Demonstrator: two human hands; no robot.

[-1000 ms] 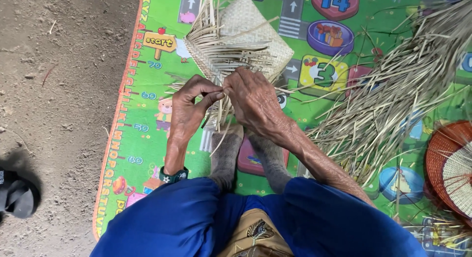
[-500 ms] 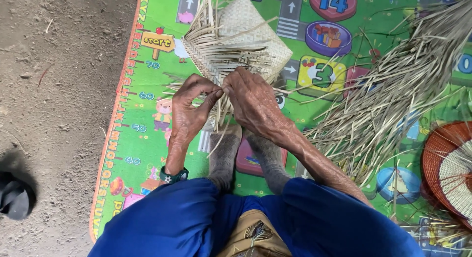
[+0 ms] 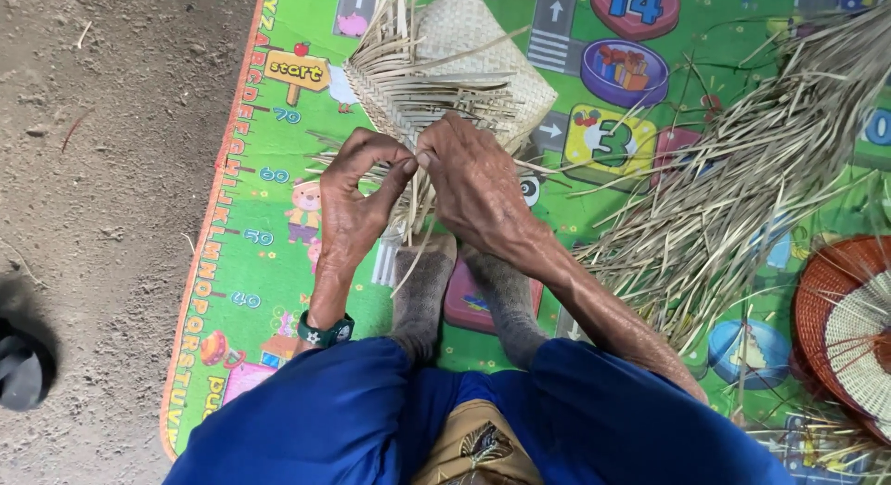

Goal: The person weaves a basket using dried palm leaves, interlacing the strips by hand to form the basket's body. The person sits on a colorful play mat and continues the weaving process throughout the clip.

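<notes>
Fingertips [image 3: 411, 160] of both hands pinched together on one strip [image 3: 408, 211] at near edge of weave [image 3: 455, 72]. Left hand [image 3: 357, 202] and right hand [image 3: 473, 183] barely shifted since earlier frames; same strip, same spot. Weave flat on mat [image 3: 278, 123], above feet [image 3: 464, 290].

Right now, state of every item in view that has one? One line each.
Woven mat piece: half-finished, loose strips sticking out along the near edge.
Left hand: fingers pinched on thin strips at that edge.
Right hand: pressed on the weave, fingertips meeting the left hand's.
Dry strip pile: loose, spread across the play mat.
Round woven fan: lying flat, partly out of frame.
</notes>
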